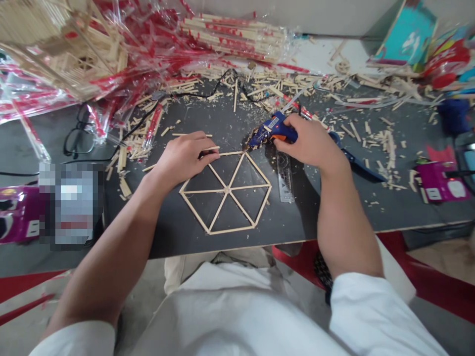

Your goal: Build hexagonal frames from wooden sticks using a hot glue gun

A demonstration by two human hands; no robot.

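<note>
Beyond the glue gun (273, 127) gripped by right hand (310, 142), sticks (226, 35) are sheathed in wrappers (261, 42); strip (212, 149) pinched by left hand (182, 157) is partly hidden.

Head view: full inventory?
Flat table: one, grey, throughout
Spoked hexagonal wooden frame: one, beige, centre
Short wooden stick: one, beige, near frame's far side
Plastic glue gun: one, blue and orange, beyond frame, right
Flat plastic ruler: one, clear, right of frame
Loose wooden pieces: uncountable, beige, strewn across table
Plastic-wrapped sticks: many, red-printed, back
Wooden stick structure: one, beige, back left
Thin-framed eyeglasses: one pair, dark, left
Pixelated object: one, colour unclear, left
Boxy items: two, purple, left and right
Flat panel: one, turquoise, back right
Long tool: one, blue, right
Thin cables: several, black, mainly left
Left hand: one, pinching stick
Right hand: one, gripping glue gun
</note>
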